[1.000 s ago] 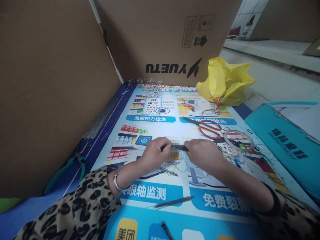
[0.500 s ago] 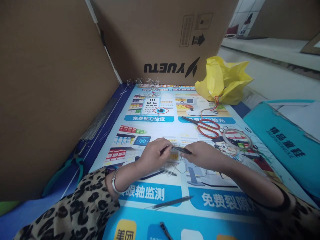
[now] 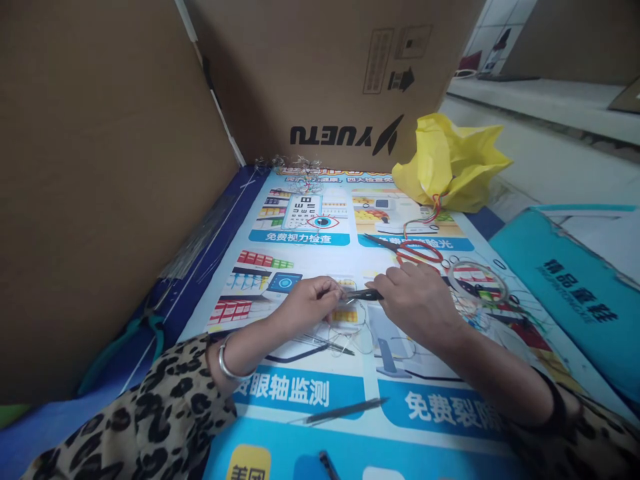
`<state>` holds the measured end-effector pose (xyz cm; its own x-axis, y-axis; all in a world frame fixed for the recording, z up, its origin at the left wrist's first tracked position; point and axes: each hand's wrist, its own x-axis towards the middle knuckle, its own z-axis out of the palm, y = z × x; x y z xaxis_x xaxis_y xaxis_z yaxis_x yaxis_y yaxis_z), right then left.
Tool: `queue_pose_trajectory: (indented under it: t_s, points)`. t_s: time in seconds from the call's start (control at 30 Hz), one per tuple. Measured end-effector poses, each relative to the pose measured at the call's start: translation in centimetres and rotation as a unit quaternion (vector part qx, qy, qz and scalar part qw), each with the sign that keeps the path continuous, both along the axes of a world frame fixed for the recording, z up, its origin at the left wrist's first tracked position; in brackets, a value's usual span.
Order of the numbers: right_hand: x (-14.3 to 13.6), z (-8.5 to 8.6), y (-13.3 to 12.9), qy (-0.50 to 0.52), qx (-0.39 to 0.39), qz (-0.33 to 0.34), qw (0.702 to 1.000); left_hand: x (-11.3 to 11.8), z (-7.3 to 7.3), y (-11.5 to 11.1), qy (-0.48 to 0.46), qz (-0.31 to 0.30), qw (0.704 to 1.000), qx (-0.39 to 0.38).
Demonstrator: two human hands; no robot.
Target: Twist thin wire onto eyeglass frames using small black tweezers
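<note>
Near the middle of the printed sheet, my left hand is closed in a pinch on thin wire, whose loops hang below the fingers. My right hand is wrapped round a small dark tool, which looks like tweezers or small pliers. The tool points left, its tip at my left fingertips. What exactly lies between those fingertips is too small to make out.
Red-handled scissors and a clear ring lie beyond my right hand. A yellow wrapper, a teal box, teal pliers, thin dark strips and cardboard walls stand or lie around.
My right hand has turned, its knuckles now higher and over the scissors' handles. The tool has swung closer to level. My left fingers have shifted slightly, and the dark piece that showed there is hidden.
</note>
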<state>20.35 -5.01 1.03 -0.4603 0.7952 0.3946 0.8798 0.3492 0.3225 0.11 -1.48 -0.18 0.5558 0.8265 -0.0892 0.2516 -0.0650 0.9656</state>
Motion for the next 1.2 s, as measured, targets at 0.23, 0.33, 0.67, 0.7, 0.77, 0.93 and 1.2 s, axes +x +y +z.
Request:
queue_pose_trajectory:
  t_s: [0.23,0.33,0.67,0.7,0.77,0.93,1.2]
  points:
    - [-0.42,-0.2,-0.25,0.009,-0.041,-0.013,0.999,0.01,0.13,-0.12,0.089,0.016,0.986,0.142]
    - [-0.52,-0.33,-0.3,0.008,-0.043,-0.021,0.999,-0.02,0.03,-0.15,0.107,0.022,0.978,0.18]
    - [-0.63,-0.39,-0.16,0.012,-0.048,-0.035,0.998,0.0,-0.12,-0.07,0.108,0.015,0.974,0.2]
    - [-0.65,-0.36,-0.17,0.011,-0.048,-0.036,0.998,0.01,-0.09,-0.07,0.108,0.013,0.974,0.199]
    - [-0.69,-0.31,-0.2,0.01,-0.05,-0.035,0.998,0.01,0.01,-0.09,0.11,0.012,0.974,0.199]
    - [-0.74,-0.18,-0.4,0.007,-0.06,-0.044,0.997,0.01,0.1,-0.13,0.12,0.015,0.972,0.203]
    - [-0.92,0.06,-0.61,0.007,-0.08,-0.056,0.995,0.01,0.14,-0.14,0.125,0.013,0.97,0.209]
